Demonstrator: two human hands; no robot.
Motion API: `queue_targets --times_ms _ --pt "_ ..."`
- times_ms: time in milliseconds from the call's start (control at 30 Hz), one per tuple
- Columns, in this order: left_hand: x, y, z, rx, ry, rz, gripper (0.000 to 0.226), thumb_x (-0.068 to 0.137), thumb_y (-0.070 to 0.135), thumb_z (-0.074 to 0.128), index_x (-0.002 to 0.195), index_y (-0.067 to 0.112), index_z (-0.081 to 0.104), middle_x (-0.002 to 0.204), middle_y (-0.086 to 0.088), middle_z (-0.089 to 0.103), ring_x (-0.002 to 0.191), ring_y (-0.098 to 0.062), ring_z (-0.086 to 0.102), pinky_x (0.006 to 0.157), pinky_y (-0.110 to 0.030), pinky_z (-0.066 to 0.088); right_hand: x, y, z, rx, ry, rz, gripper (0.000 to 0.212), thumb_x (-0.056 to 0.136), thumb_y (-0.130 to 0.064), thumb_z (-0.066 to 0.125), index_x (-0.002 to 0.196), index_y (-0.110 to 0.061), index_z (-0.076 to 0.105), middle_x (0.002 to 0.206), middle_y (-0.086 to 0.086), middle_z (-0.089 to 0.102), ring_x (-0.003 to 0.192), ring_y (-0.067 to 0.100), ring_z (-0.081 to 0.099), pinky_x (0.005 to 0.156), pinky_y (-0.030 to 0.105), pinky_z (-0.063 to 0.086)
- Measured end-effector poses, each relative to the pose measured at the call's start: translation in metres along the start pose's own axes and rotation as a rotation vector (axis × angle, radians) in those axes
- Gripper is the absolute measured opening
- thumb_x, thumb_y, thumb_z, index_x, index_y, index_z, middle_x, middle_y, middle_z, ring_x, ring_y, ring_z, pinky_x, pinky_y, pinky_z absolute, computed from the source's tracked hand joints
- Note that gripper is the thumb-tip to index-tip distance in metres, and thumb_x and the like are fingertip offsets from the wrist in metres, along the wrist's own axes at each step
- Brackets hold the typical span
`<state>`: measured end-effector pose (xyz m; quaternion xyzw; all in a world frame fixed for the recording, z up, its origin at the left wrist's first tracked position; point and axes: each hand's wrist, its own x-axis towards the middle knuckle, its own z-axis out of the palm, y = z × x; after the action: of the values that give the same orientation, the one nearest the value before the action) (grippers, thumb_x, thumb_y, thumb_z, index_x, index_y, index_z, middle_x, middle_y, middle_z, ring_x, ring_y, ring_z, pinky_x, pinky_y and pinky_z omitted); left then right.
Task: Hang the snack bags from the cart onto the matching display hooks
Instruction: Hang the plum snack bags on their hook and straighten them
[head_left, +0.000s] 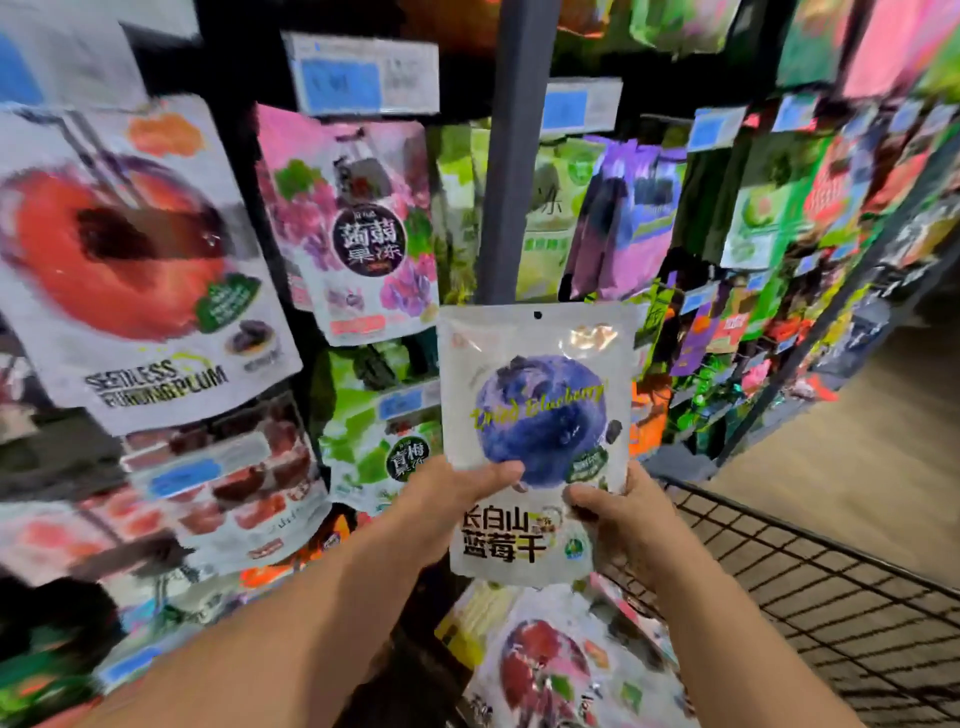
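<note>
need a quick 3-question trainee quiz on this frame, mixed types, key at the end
1. True or false: the left hand and the right hand both grip the blueberry bag.
2. The bag's hang hole is: A) on a hook B) free of any hook C) covered by fingers.
3. Fill in: the plum bag hangs to the blueberry bag's ___.
Key: 1 true; 2 B; 3 left.

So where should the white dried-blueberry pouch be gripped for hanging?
By its lower side edges, from below, as the left hand and right hand grip it now. The white dried-blueberry pouch is upright and flat, with its round hang hole top centre, so a low grip likely leaves that free.
</note>
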<state>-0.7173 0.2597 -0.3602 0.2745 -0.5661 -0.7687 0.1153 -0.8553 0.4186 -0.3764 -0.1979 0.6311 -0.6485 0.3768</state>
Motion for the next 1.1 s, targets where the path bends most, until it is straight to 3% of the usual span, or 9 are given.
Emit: queue_targets --times_ms 67,233,400,567,767,833,1000,1033,1100 --pt "-0.01 0.015 -0.009 -0.028 -0.005 0.103 0.036 0.07 0.012 0.077 0.106 0.009 0.072 0.104 -0.017 0.073 0.095 -0.032 0.069 0.089 -0.044 0.054 0.003 -0.021 0.017 -0.019 -0.056 -0.054 0.058 0.055 -0.012 0.081 0.109 -0.004 0.06 0.081 0.009 0.075 0.067 0.02 0.07 0.056 0.03 0.055" --pt "-0.048 0.052 -0.035 -0.091 0.074 0.252 0.041 0.06 0.003 0.08 0.1 0.009 0.072 0.098 -0.012 0.075 0.085 -0.023 0.072 0.079 -0.035 0.058 0.006 -0.065 0.064 -0.008 -0.198 -0.174 0.06 0.043 -0.016 0.085 0.098 -0.009 0.061 0.077 0.004 0.075 0.065 0.018 0.071 0.055 0.027 0.057" --pt "-0.09 0.06 -0.073 -0.077 0.21 0.337 0.038 0.058 0.009 0.079 0.095 0.009 0.074 0.102 -0.018 0.073 0.09 -0.025 0.069 0.085 -0.033 0.057 0.005 -0.075 0.117 -0.031 -0.33 -0.209 0.099 0.016 -0.044 0.097 0.1 -0.003 0.063 0.076 0.009 0.075 0.062 0.019 0.071 0.049 0.029 0.055" --pt "-0.136 0.069 -0.11 -0.09 0.199 0.397 0.045 0.066 -0.001 0.069 0.111 0.004 0.067 0.106 -0.013 0.073 0.094 -0.02 0.071 0.076 -0.024 0.056 0.008 -0.073 0.169 -0.127 -0.461 -0.249 0.102 0.021 -0.046 0.097 0.105 0.0 0.065 0.094 0.021 0.074 0.079 0.03 0.071 0.06 0.036 0.058" --pt "-0.173 0.09 -0.153 -0.247 0.34 0.526 0.074 0.052 0.018 0.085 0.121 0.003 0.062 0.117 -0.02 0.068 0.11 -0.038 0.064 0.091 -0.041 0.051 -0.008 -0.089 0.231 -0.222 -0.578 -0.304 0.052 0.044 -0.005 0.078 0.095 -0.002 0.068 0.075 0.01 0.073 0.06 0.011 0.067 0.048 0.023 0.053" --pt "-0.184 0.1 -0.167 -0.257 0.396 0.57 0.074 0.051 0.016 0.086 0.12 0.003 0.063 0.115 -0.02 0.069 0.108 -0.039 0.064 0.09 -0.041 0.051 -0.008 -0.092 0.252 -0.238 -0.61 -0.332 0.053 0.044 -0.003 0.077 0.096 -0.002 0.07 0.083 0.012 0.075 0.065 0.01 0.069 0.052 0.02 0.054" --pt "-0.21 0.115 -0.2 -0.302 0.45 0.666 0.054 0.059 0.002 0.07 0.112 0.0 0.066 0.103 -0.019 0.073 0.09 -0.03 0.072 0.072 -0.032 0.059 -0.006 -0.093 0.303 -0.331 -0.581 -0.44 0.068 0.04 -0.04 0.087 0.104 -0.02 0.074 0.099 0.0 0.077 0.099 0.022 0.07 0.092 0.046 0.054" --pt "-0.214 0.12 -0.205 -0.289 0.446 0.692 0.055 0.059 0.003 0.07 0.113 0.001 0.065 0.101 -0.017 0.074 0.089 -0.028 0.072 0.071 -0.031 0.059 -0.007 -0.095 0.31 -0.317 -0.574 -0.441 0.072 0.042 -0.04 0.088 0.108 -0.018 0.072 0.1 0.001 0.077 0.099 0.021 0.07 0.092 0.048 0.054" --pt "-0.219 0.136 -0.213 -0.269 0.47 0.748 0.06 0.057 0.003 0.073 0.116 0.007 0.063 0.097 -0.01 0.075 0.088 -0.024 0.072 0.077 -0.031 0.059 -0.009 -0.101 0.325 -0.254 -0.559 -0.443 0.064 0.046 -0.026 0.088 0.105 -0.01 0.069 0.091 0.005 0.077 0.085 0.019 0.072 0.076 0.046 0.059"
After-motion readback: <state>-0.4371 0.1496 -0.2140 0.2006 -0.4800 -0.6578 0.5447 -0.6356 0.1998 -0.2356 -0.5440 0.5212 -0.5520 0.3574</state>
